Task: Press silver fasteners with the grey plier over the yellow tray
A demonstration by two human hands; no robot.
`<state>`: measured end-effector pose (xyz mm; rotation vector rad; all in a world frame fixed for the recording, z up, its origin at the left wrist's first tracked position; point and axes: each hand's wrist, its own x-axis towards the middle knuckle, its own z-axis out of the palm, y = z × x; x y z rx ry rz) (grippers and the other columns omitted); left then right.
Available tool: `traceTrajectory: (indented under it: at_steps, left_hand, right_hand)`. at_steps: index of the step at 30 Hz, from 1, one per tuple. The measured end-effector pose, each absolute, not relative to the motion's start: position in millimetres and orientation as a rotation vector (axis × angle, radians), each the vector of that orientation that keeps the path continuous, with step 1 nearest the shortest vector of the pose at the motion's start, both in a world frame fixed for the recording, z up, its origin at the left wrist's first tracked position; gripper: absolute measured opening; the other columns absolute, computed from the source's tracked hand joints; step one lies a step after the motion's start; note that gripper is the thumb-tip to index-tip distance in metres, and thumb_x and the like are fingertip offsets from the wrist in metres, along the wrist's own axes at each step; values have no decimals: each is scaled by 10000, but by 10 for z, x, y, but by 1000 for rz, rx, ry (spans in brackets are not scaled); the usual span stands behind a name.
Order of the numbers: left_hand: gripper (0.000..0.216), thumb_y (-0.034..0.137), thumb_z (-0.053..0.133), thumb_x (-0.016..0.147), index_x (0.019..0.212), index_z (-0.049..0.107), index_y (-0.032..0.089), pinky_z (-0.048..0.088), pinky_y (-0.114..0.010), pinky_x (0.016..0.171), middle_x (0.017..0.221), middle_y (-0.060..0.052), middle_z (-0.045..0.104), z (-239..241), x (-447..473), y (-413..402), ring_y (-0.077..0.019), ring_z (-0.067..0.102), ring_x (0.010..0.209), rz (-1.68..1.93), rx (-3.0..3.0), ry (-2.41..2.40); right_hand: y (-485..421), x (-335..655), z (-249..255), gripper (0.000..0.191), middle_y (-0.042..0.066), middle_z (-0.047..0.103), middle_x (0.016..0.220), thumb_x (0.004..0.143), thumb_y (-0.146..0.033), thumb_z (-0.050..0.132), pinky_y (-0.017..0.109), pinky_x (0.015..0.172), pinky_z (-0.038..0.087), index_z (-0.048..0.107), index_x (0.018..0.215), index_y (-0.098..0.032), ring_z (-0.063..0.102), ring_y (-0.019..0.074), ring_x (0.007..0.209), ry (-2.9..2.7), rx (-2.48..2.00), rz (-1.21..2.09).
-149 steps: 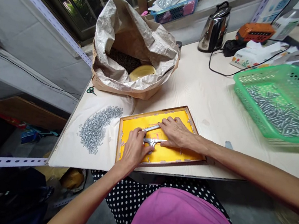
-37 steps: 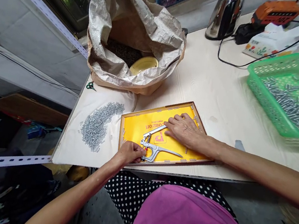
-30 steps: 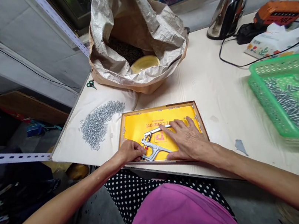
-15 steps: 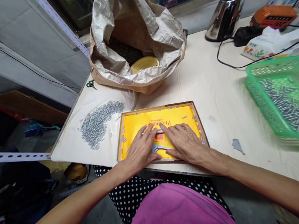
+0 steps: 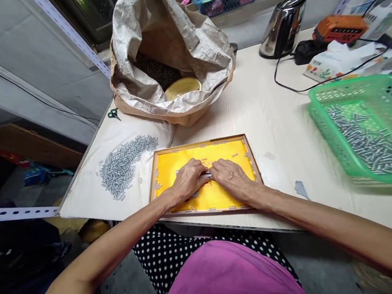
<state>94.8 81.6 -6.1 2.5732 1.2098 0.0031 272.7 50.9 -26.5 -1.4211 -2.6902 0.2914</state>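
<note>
A shallow tray [image 5: 181, 149] with a bright yellow lining lies at the table's near edge, small silver metal pieces [image 5: 235, 155] scattered along its inner sides. Over its middle my left hand [image 5: 190, 179] is closed around a grey-handled tool [image 5: 195, 194], mostly hidden by the palm and fingers. My right hand [image 5: 230, 176] meets it from the right, fingertips pinched together beside a bit of grey metal between the two hands. What the right fingers hold is too small and covered to name. Pink print on the lining shows partly behind the fingers.
Left of the tray, a heap of silver pieces [image 5: 123, 165] lies on white cloth near green-handled scissors [image 5: 114, 114]. Behind stands an open woven sack [image 5: 165, 108] with a yellow bowl [image 5: 184, 88]. At right are a green basket [image 5: 330, 137] of metal pieces and a kettle [image 5: 283, 25].
My hands have gone from spread fingers to closed ones and come together over the tray's middle. The grey tool is now more covered. The whole view has shifted slightly.
</note>
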Motion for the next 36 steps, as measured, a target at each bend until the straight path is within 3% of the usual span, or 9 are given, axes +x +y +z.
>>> traceTrajectory:
  at_steps: [4,8,10,13,16,18,25,31,36]
  left_hand:
    - [188,301,592,953,1047,686,168,526,-398,921,1040,-103,702,-116,948,748,-254,622,1037,4,2631,1253]
    - [320,256,592,951,1253,592,149,477,-462,1050,1375,-158,586,-162,973,498,-294,534,1273,183,2815,1271]
    - [305,239,585,954,1242,594,139,470,-458,1060,1413,-162,559,-181,1012,370,-300,514,1293,198,2904,1222]
    - [227,254,582,957,1148,629,142,511,-403,973,1303,-135,625,-186,1074,270,-269,580,1144,80,2941,1197]
    - [161,227,506,993,977,651,162,520,-341,858,1024,-80,687,-170,1092,264,-223,594,970,-73,2922,1118]
    - [203,199,462,1007,917,641,166,506,-320,824,922,-63,670,-164,1076,278,-211,579,936,-104,2916,1046]
    - [221,218,427,1021,948,630,166,491,-320,801,910,-62,647,-136,1019,223,-211,557,912,11,2905,1025]
    - [258,230,403,1034,1109,638,156,499,-330,847,1002,-85,669,78,1144,74,-204,576,938,283,2912,896]
    - [262,234,427,1022,997,684,188,487,-325,808,980,-85,682,145,685,538,-209,583,925,539,2716,1579]
  right_hand:
    - [559,2770,-262,201,139,658,1025,991,-211,507,350,798,395,642,1090,-101,548,249,960,-2664,-1431,293]
    - [731,2972,-184,536,182,625,1147,870,-530,680,378,796,408,620,1185,-100,534,307,1029,-2662,-1392,377]
    - [810,3048,-179,509,179,616,1181,893,-509,655,371,784,403,614,1217,-118,533,309,1047,-2699,-1367,457]
    - [874,3052,-223,333,156,615,1194,944,-305,595,356,770,377,614,1238,-150,526,293,1055,-2697,-1378,396]
    - [935,2973,-278,189,131,652,1076,965,-189,517,351,763,349,670,1071,-153,526,264,983,-2669,-1423,246]
    - [998,2922,-301,198,119,666,1011,979,-165,478,345,767,338,676,965,-149,521,246,940,-2656,-1416,173]
    - [1015,2948,-264,206,99,666,929,978,-161,478,327,727,302,667,895,-161,491,223,881,-2582,-1340,42]
    - [890,3242,-273,267,78,683,930,1012,-251,450,331,740,328,695,922,-195,522,221,883,-2470,-1278,26]
    - [916,3363,-487,296,74,690,922,1014,-252,427,337,725,337,707,932,-207,531,224,862,-2455,-1315,40]
